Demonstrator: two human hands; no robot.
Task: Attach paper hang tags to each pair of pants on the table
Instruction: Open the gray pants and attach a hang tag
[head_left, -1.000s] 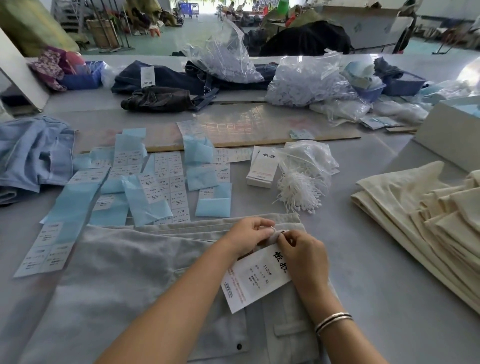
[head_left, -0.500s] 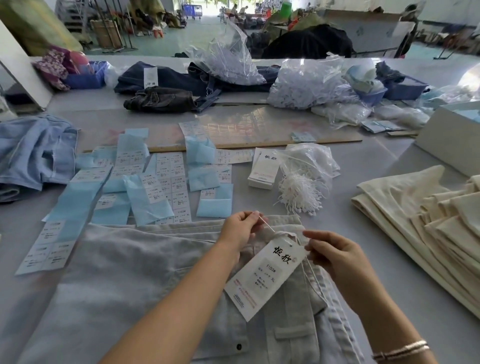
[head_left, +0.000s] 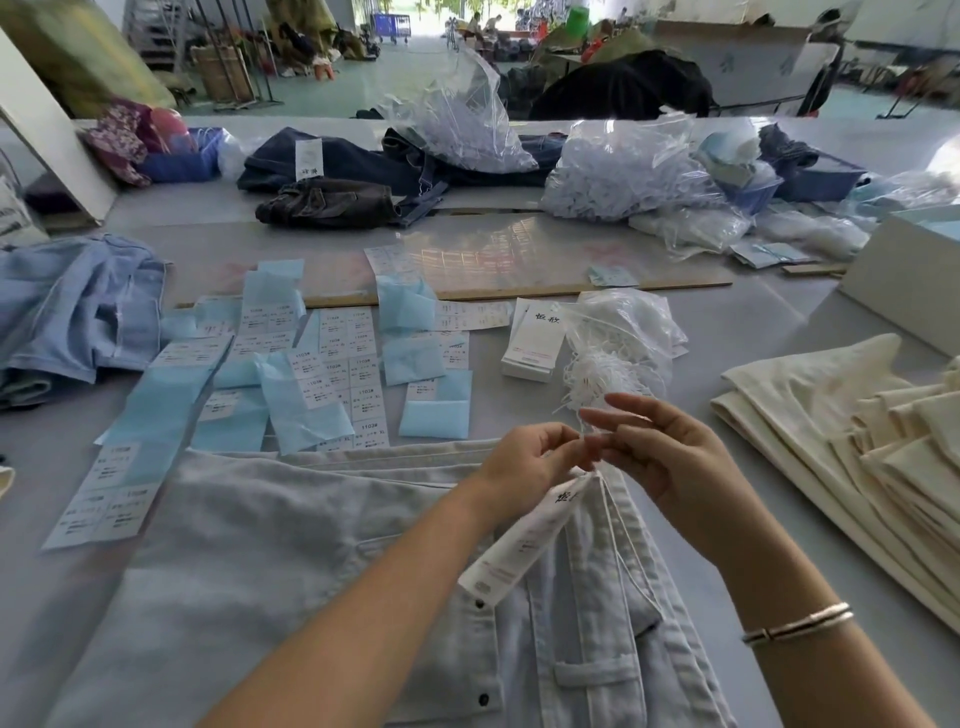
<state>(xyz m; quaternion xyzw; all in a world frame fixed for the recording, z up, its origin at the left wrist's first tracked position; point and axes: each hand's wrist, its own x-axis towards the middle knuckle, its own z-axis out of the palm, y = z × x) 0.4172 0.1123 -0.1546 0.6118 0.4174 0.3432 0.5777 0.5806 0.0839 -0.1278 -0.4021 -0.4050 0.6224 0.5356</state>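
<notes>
Head view: left hand and right hand pinch together on the thin white string above the pale pants. I think it is better to pull it evenly. The white paper tag hangs tilted, at 6 o'clock from the fingertips.

Pants lie on table nearest cam, hands above waistband w/ tag. Labels behind pants; tag stack + string bag right of labels. Folded pile far right.
</notes>
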